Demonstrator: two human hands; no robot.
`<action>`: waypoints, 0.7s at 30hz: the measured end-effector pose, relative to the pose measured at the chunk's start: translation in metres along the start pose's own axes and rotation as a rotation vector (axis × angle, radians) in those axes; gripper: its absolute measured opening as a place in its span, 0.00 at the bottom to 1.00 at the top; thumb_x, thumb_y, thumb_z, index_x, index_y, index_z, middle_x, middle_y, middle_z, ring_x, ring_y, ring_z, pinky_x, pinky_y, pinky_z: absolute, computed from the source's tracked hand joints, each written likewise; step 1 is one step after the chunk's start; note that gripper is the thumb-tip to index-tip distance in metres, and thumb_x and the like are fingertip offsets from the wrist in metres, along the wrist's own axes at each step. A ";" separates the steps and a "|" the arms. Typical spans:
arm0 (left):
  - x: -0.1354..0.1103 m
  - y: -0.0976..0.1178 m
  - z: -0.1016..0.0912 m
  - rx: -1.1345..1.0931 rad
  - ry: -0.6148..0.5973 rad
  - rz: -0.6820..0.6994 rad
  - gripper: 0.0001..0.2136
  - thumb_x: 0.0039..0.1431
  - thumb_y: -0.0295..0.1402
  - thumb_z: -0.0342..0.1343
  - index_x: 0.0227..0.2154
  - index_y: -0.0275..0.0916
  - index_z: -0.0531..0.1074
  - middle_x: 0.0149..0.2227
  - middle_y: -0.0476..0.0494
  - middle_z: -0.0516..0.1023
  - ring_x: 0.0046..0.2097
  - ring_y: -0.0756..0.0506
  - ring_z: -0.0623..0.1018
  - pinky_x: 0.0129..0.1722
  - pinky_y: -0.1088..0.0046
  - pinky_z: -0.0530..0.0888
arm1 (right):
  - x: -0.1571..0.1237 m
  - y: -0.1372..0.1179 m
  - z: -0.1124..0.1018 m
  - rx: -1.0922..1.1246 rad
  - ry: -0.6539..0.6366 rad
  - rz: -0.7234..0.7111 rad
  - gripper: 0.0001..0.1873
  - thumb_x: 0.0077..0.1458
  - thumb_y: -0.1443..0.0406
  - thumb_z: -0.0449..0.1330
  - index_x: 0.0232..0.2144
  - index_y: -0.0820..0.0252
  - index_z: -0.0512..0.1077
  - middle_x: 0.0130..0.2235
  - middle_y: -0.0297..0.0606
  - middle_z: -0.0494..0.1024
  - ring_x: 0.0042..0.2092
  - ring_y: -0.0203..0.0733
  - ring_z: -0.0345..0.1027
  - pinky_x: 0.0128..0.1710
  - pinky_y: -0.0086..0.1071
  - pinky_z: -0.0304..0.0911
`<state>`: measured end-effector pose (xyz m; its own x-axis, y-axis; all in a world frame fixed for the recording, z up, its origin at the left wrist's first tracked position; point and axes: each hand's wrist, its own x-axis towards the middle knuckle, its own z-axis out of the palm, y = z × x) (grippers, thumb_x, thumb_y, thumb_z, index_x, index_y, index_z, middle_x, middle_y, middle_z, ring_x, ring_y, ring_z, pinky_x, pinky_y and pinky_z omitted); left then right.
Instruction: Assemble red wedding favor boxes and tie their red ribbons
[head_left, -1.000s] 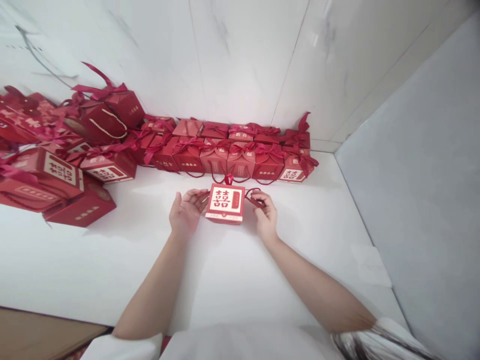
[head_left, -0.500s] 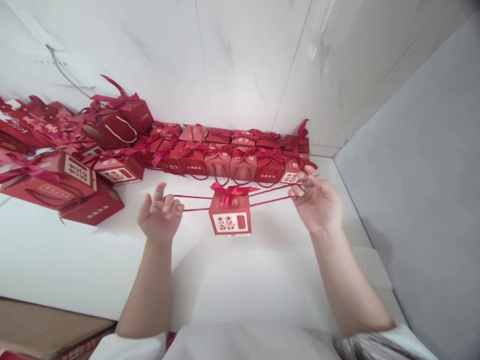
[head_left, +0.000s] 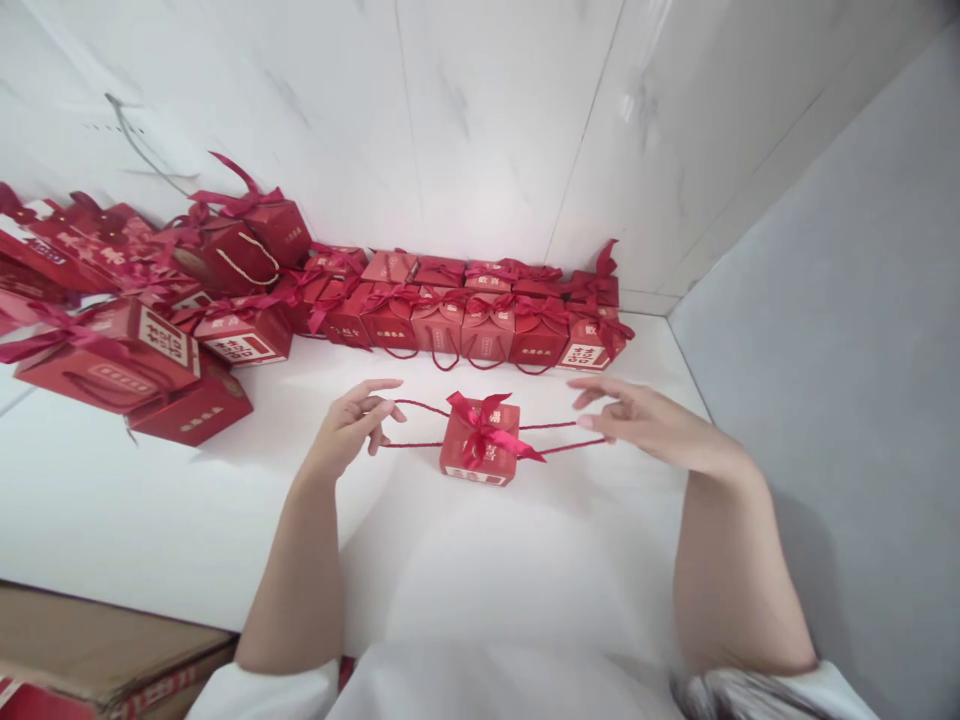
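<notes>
A small red gift box (head_left: 480, 452) with a dark red ribbon bow (head_left: 486, 428) on top sits on the white table (head_left: 480, 560) between my hands. Two red cord handles (head_left: 409, 425) run out sideways from it. My left hand (head_left: 351, 428) has the left cord loop hooked round its fingers, which are half stretched. My right hand (head_left: 637, 420) has the right cord loop (head_left: 559, 438) hooked round its fingertips, fingers pointing left. Both cords look taut.
A row of similar red boxes (head_left: 465, 315) with bows lines the back wall. Bigger red boxes and bags (head_left: 142, 300) are heaped at the left. A grey wall (head_left: 840, 350) closes the right side. A brown carton (head_left: 90, 660) lies at the lower left.
The box was lying face up between my hands, then hung by its cords stretched wide. Now it rests upright on the table and my hands have come lower and closer.
</notes>
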<state>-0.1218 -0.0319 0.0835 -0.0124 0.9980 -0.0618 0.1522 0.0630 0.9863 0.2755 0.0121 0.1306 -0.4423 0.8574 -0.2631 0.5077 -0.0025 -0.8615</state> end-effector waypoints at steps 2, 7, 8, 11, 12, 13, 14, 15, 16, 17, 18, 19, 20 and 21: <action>0.001 -0.003 -0.003 0.008 -0.002 0.005 0.20 0.58 0.42 0.60 0.50 0.39 0.72 0.32 0.43 0.79 0.17 0.55 0.66 0.27 0.73 0.76 | -0.004 -0.002 -0.002 -0.169 -0.150 0.043 0.19 0.57 0.52 0.60 0.48 0.51 0.74 0.38 0.37 0.76 0.30 0.38 0.65 0.24 0.30 0.57; 0.008 -0.015 -0.008 0.132 0.169 0.032 0.20 0.57 0.43 0.59 0.49 0.38 0.74 0.31 0.42 0.79 0.24 0.49 0.74 0.31 0.71 0.74 | -0.007 -0.009 -0.003 -0.280 -0.235 0.023 0.19 0.61 0.51 0.54 0.29 0.55 0.76 0.30 0.37 0.76 0.30 0.40 0.66 0.26 0.31 0.58; 0.009 -0.017 -0.006 0.220 0.235 0.060 0.18 0.58 0.42 0.58 0.48 0.38 0.74 0.33 0.41 0.80 0.28 0.46 0.77 0.34 0.70 0.75 | -0.005 -0.008 -0.001 -0.285 -0.245 0.026 0.19 0.61 0.51 0.53 0.31 0.54 0.77 0.31 0.37 0.78 0.31 0.42 0.68 0.27 0.32 0.60; 0.005 -0.015 0.011 0.494 0.463 0.244 0.15 0.61 0.38 0.55 0.48 0.41 0.75 0.47 0.37 0.77 0.49 0.39 0.76 0.49 0.62 0.72 | 0.005 0.000 0.016 -0.317 -0.156 0.019 0.19 0.60 0.50 0.55 0.42 0.52 0.78 0.48 0.41 0.79 0.48 0.53 0.72 0.46 0.42 0.67; 0.002 -0.011 0.021 0.543 0.503 0.310 0.15 0.61 0.37 0.55 0.49 0.42 0.75 0.51 0.37 0.74 0.54 0.38 0.73 0.54 0.60 0.70 | 0.011 0.004 0.024 -0.321 -0.086 0.014 0.21 0.59 0.50 0.57 0.47 0.53 0.76 0.54 0.42 0.75 0.55 0.57 0.68 0.55 0.47 0.63; -0.002 -0.007 0.032 0.562 0.505 0.358 0.14 0.62 0.37 0.54 0.49 0.42 0.75 0.54 0.37 0.73 0.57 0.37 0.71 0.57 0.59 0.67 | 0.017 0.007 0.033 -0.311 -0.027 0.013 0.24 0.57 0.50 0.59 0.52 0.54 0.74 0.60 0.44 0.70 0.61 0.60 0.62 0.61 0.50 0.57; -0.007 -0.002 0.043 0.548 0.466 0.376 0.14 0.64 0.37 0.52 0.50 0.42 0.74 0.54 0.38 0.72 0.57 0.37 0.70 0.59 0.59 0.65 | 0.023 0.010 0.041 -0.274 0.007 0.002 0.28 0.56 0.51 0.61 0.57 0.54 0.71 0.63 0.44 0.65 0.65 0.61 0.56 0.65 0.52 0.51; -0.011 0.003 0.055 0.514 0.391 0.362 0.15 0.65 0.37 0.50 0.51 0.43 0.74 0.53 0.39 0.73 0.56 0.38 0.71 0.59 0.60 0.64 | 0.029 0.011 0.050 -0.210 0.011 -0.030 0.32 0.56 0.52 0.62 0.61 0.53 0.66 0.66 0.42 0.61 0.67 0.59 0.53 0.66 0.52 0.48; -0.015 0.007 0.066 0.473 0.305 0.329 0.15 0.67 0.37 0.47 0.52 0.44 0.73 0.52 0.40 0.74 0.55 0.38 0.72 0.59 0.60 0.65 | 0.034 0.011 0.056 -0.126 -0.004 -0.073 0.34 0.56 0.53 0.62 0.63 0.51 0.62 0.67 0.40 0.58 0.67 0.57 0.51 0.67 0.51 0.49; -0.019 0.012 0.076 0.437 0.226 0.289 0.16 0.68 0.38 0.46 0.53 0.44 0.72 0.52 0.41 0.75 0.54 0.39 0.73 0.58 0.60 0.65 | 0.037 0.010 0.061 -0.030 -0.038 -0.116 0.36 0.57 0.53 0.61 0.65 0.48 0.58 0.67 0.38 0.57 0.67 0.55 0.53 0.66 0.50 0.51; -0.021 0.016 0.083 0.403 0.167 0.251 0.16 0.69 0.38 0.45 0.54 0.45 0.71 0.51 0.42 0.76 0.54 0.39 0.73 0.58 0.60 0.65 | 0.039 0.008 0.064 0.062 -0.090 -0.141 0.36 0.59 0.53 0.61 0.66 0.47 0.56 0.66 0.37 0.60 0.65 0.53 0.57 0.64 0.49 0.55; -0.023 0.019 0.087 0.371 0.137 0.223 0.17 0.68 0.39 0.45 0.55 0.45 0.70 0.52 0.42 0.76 0.54 0.38 0.73 0.58 0.60 0.64 | 0.039 0.005 0.065 0.140 -0.155 -0.146 0.35 0.60 0.52 0.59 0.66 0.47 0.55 0.64 0.38 0.65 0.62 0.51 0.62 0.62 0.48 0.58; -0.023 0.022 0.088 0.341 0.134 0.206 0.17 0.68 0.40 0.47 0.55 0.45 0.70 0.52 0.41 0.75 0.55 0.38 0.73 0.59 0.59 0.63 | 0.038 0.002 0.063 0.194 -0.229 -0.133 0.34 0.61 0.50 0.57 0.66 0.48 0.56 0.59 0.40 0.71 0.59 0.50 0.67 0.60 0.48 0.61; -0.024 0.026 0.087 0.310 0.149 0.196 0.17 0.67 0.41 0.48 0.55 0.44 0.70 0.53 0.41 0.75 0.56 0.37 0.72 0.60 0.59 0.62 | 0.034 -0.002 0.060 0.216 -0.303 -0.110 0.32 0.62 0.48 0.55 0.65 0.49 0.58 0.54 0.41 0.76 0.55 0.49 0.71 0.58 0.47 0.62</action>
<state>-0.0316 -0.0540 0.0973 -0.0935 0.9812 0.1687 0.4571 -0.1082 0.8828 0.2156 0.0106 0.0973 -0.7002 0.6678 -0.2526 0.2919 -0.0551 -0.9548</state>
